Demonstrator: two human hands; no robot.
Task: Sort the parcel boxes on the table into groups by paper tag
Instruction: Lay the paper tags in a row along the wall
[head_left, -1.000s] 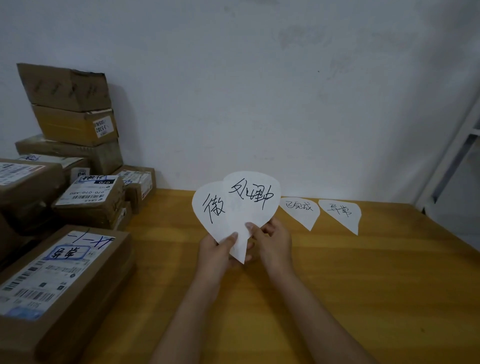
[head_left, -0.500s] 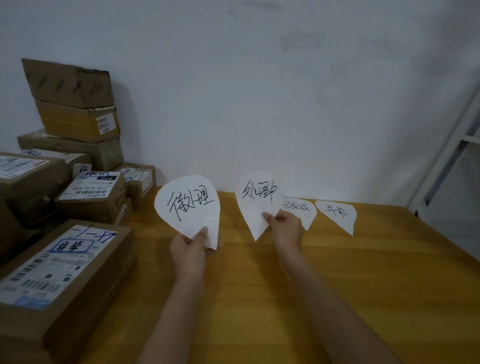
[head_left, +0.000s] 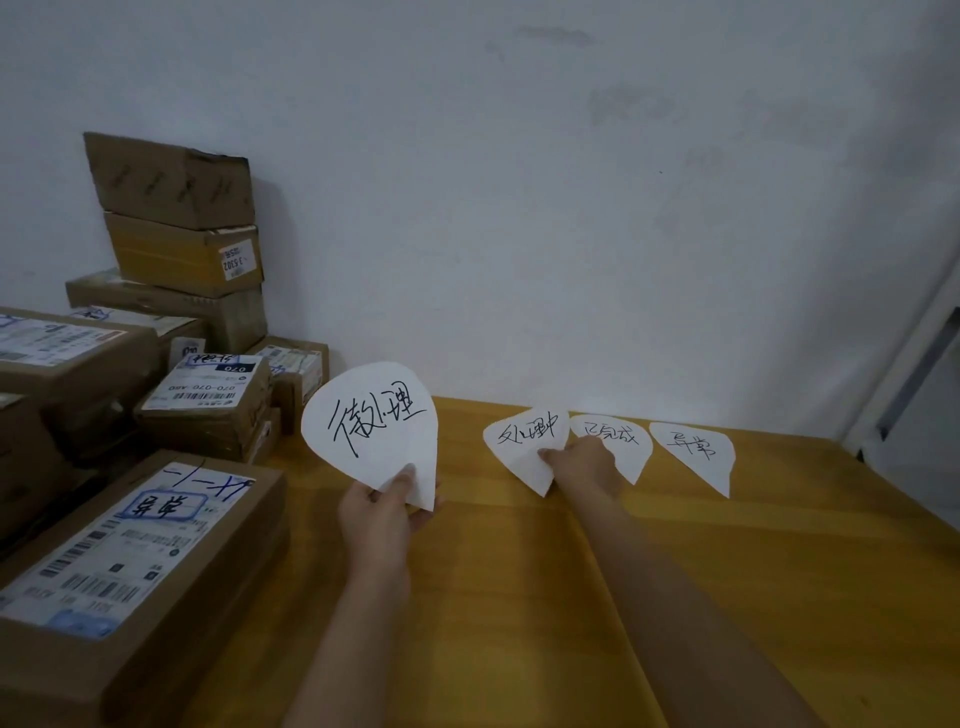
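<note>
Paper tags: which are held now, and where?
Left hand pinches the large tag by its pointed tip; right hand pinches the smaller tag near its tip.

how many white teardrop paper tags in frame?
4. One white teardrop paper tag held in the left hand; a second tag pinched by the right hand at the yellow wooden table; two, third tag and fourth tag, flat to its right. None seems hidden.

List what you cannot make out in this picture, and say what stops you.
Head view:
- Front box: cut off by left and bottom edges.
- Small print on its label: blurred.
- Right hand on second tag: pinching or pressing, fingers hidden underneath.
- Third tag: partly covered by that hand.
</note>
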